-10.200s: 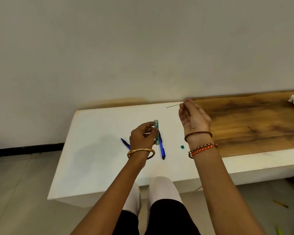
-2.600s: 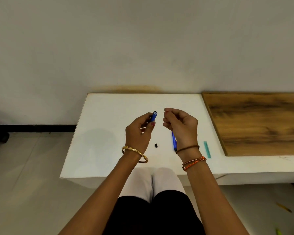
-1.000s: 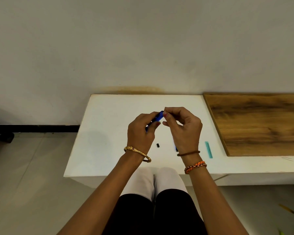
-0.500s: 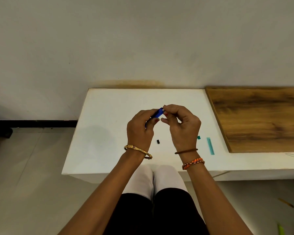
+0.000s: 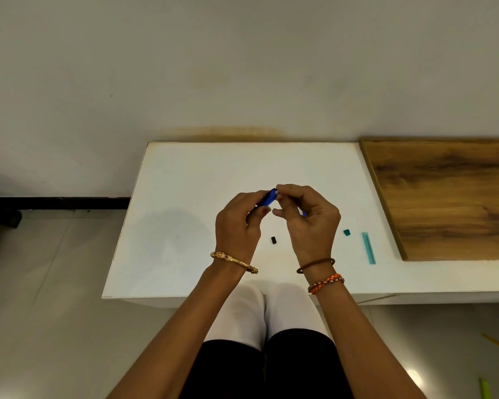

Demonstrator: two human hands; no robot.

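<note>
Above white table (image 5: pixel 185 182), left hand (image 5: pixel 236 223) gripping blue plastic pen barrel (image 5: pixel 267 198); right hand (image 5: pixel 308 220) pinching its far end. Likely best: holding barrel steady, turning end straight, gently.

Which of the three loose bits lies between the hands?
The black piece, between the left hand and right hand, which grip the blue pen. The small teal bit and long teal strip lie beyond the right hand.
</note>
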